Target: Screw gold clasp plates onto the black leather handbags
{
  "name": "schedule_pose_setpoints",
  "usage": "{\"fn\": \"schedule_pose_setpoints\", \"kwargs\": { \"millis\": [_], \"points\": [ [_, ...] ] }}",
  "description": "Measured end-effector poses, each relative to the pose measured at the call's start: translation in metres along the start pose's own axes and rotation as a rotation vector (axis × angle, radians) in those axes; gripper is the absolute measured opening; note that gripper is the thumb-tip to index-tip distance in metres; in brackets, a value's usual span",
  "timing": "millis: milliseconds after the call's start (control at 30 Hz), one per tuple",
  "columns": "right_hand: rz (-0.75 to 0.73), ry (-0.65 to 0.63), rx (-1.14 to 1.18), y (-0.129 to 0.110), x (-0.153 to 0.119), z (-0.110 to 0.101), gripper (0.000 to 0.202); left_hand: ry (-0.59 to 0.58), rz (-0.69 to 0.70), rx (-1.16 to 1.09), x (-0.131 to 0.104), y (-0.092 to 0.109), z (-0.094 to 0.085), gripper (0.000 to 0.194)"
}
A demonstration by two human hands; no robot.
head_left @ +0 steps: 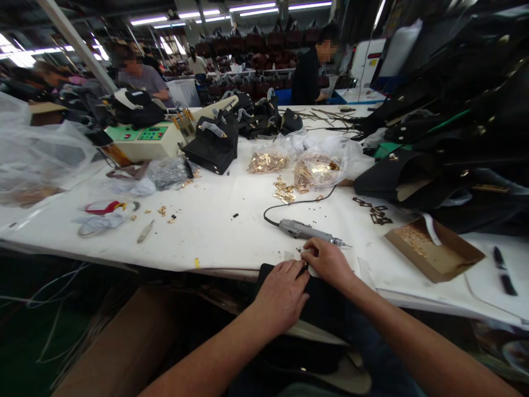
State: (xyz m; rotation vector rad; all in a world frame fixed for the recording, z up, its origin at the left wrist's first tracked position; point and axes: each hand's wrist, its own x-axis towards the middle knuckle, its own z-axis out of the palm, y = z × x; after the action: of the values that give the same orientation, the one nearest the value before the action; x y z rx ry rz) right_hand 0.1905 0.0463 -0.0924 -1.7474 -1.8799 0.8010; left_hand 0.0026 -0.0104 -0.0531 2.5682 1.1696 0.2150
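Observation:
Across my lap and against the table edge lies a black leather bag (326, 300), only partly visible under my arms. My left hand (283, 292) rests flat on its dark panel, fingers stretched to the right. Close beside those fingertips, my right hand (326, 259) is closed in a pinch at the panel's upper edge. Whatever sits between its thumb and fingers is too small and covered to make out. Just beyond my right hand, a grey electric screwdriver (303, 229) lies on the white table (219, 231), its bit pointing right and its cord curling behind.
Gold metal fittings fill plastic bags (318, 168), with loose ones (284, 190) in front. To the right stand a cardboard box (433, 251) of small parts and a black marker-like tool (504, 270). Black bags (215, 146) and a green-panelled machine (144, 135) stand farther back. Co-workers are beyond.

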Motion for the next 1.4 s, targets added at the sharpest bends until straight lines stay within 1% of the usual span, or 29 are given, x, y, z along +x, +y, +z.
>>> {"fn": "schedule_pose_setpoints", "kwargs": {
  "millis": [100,167,233,300,400,467,533,600,667,733,767,833,900,933,1000,1033,1067,1133,1200,1267,1333,1400],
  "points": [
    [-0.067,-0.002,0.041,-0.003,-0.004,-0.007,0.011,-0.007,-0.006,-0.01,0.001,0.0,0.0,0.041],
    [-0.103,0.051,0.016,-0.005,-0.004,-0.017,0.013,-0.01,-0.005,-0.021,0.002,-0.001,0.0,0.04],
    [-0.147,0.127,-0.094,-0.007,-0.001,-0.027,0.013,-0.005,-0.01,-0.032,0.002,-0.001,0.0,0.041],
    [-0.203,0.164,-0.262,-0.008,0.007,-0.037,0.012,0.005,-0.02,-0.038,0.002,-0.002,0.001,0.043],
    [-0.248,0.123,-0.472,-0.008,0.023,-0.043,0.026,0.028,-0.025,-0.037,0.002,-0.004,0.003,0.043],
    [-0.232,0.064,-0.523,-0.008,0.032,-0.042,0.03,0.052,-0.019,-0.033,0.002,-0.005,0.005,0.044],
    [-0.201,0.023,-0.523,-0.008,0.038,-0.04,0.029,0.082,-0.003,-0.024,0.002,-0.007,0.009,0.045],
    [-0.184,0.013,-0.497,-0.008,0.039,-0.037,0.028,0.118,0.028,-0.002,0.002,-0.011,0.013,0.046],
    [-0.198,0.016,-0.448,-0.005,0.038,-0.038,0.032,0.159,0.076,0.044,0.002,-0.017,0.018,0.047],
    [-0.215,0.035,-0.377,-0.001,0.037,-0.045,0.035,0.205,0.14,0.115,0.004,-0.025,0.023,0.05],
    [-0.214,0.059,-0.344,0.003,0.036,-0.051,0.036,0.23,0.174,0.153,0.006,-0.03,0.026,0.051],
    [-0.189,0.13,-0.309,0.014,0.034,-0.073,0.033,0.276,0.243,0.219,0.01,-0.037,0.03,0.051],
    [-0.129,0.197,-0.323,0.032,0.029,-0.104,0.029,0.317,0.292,0.262,0.013,-0.043,0.033,0.049],
    [-0.073,0.21,-0.353,0.044,0.025,-0.123,0.028,0.335,0.313,0.274,0.014,-0.045,0.034,0.048],
    [0.094,0.206,-0.448,0.071,0.014,-0.163,0.027,0.359,0.326,0.285,0.016,-0.047,0.035,0.045],
    [0.202,0.171,-0.509,0.086,0.007,-0.181,0.025,0.367,0.327,0.287,0.016,-0.048,0.035,0.044],
    [0.279,0.146,-0.542,0.101,0.0,-0.197,0.024,0.371,0.326,0.287,0.015,-0.049,0.035,0.043],
    [0.389,0.105,-0.583,0.128,-0.012,-0.219,0.023,0.377,0.322,0.29,0.015,-0.05,0.035,0.043],
    [0.444,0.081,-0.598,0.148,-0.019,-0.228,0.033,0.398,0.332,0.295,0.015,-0.05,0.036,0.043],
    [0.465,0.068,-0.605,0.159,-0.018,-0.224,0.051,0.427,0.35,0.307,0.016,-0.05,0.036,0.042],
    [0.462,0.058,-0.609,0.162,-0.011,-0.215,0.063,0.445,0.369,0.322,0.018,-0.049,0.035,0.041],
    [0.443,0.038,-0.616,0.159,-0.002,-0.205,0.06,0.448,0.374,0.331,0.018,-0.046,0.033,0.041]
  ]
}}
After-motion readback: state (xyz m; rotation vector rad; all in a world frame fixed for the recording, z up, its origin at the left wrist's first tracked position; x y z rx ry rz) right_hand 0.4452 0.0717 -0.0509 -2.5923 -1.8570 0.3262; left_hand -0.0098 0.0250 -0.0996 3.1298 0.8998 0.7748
